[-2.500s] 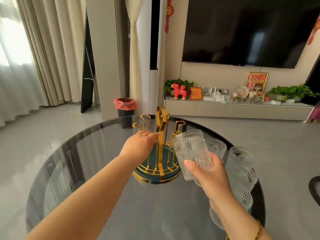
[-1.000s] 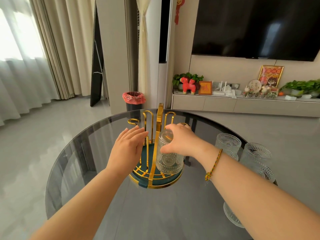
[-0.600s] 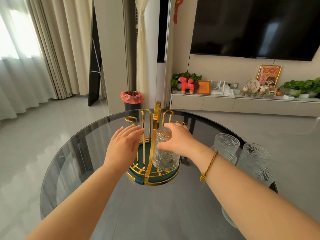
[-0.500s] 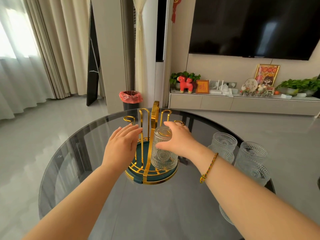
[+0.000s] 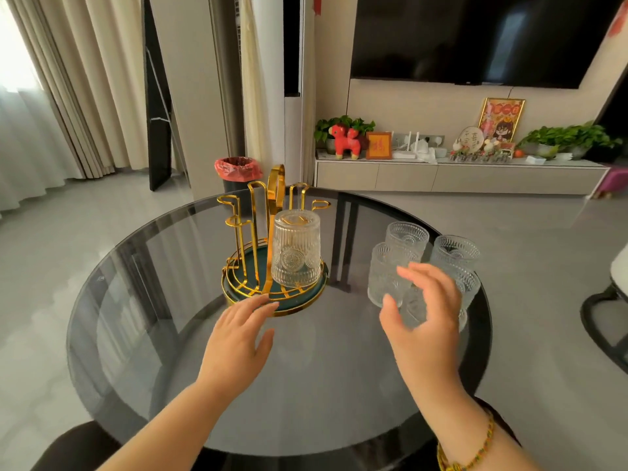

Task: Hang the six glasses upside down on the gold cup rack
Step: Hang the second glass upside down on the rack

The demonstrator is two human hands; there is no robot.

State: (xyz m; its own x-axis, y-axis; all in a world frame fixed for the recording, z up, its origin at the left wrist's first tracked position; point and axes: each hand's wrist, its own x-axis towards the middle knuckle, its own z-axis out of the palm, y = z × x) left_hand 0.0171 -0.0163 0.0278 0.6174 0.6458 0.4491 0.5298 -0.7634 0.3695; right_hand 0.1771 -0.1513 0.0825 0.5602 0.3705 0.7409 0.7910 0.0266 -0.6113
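One glass (image 5: 296,253) inverted on gold cup rack (image 5: 272,246); left hand (image 5: 238,338) released near rack base; right hand (image 5: 424,321) spread, ungrasping, before upright glasses (image 5: 404,236) on desk (image 5: 142,300).

I see one glass (image 5: 296,253) hanging upside down on the gold rack (image 5: 272,246), on the round dark glass table (image 5: 306,368). My left hand (image 5: 234,338) hovers spread just before the rack's base. My right hand (image 5: 424,321), fingers apart, reaches at the upright glasses (image 5: 407,239); contact looks likely, though blurred.
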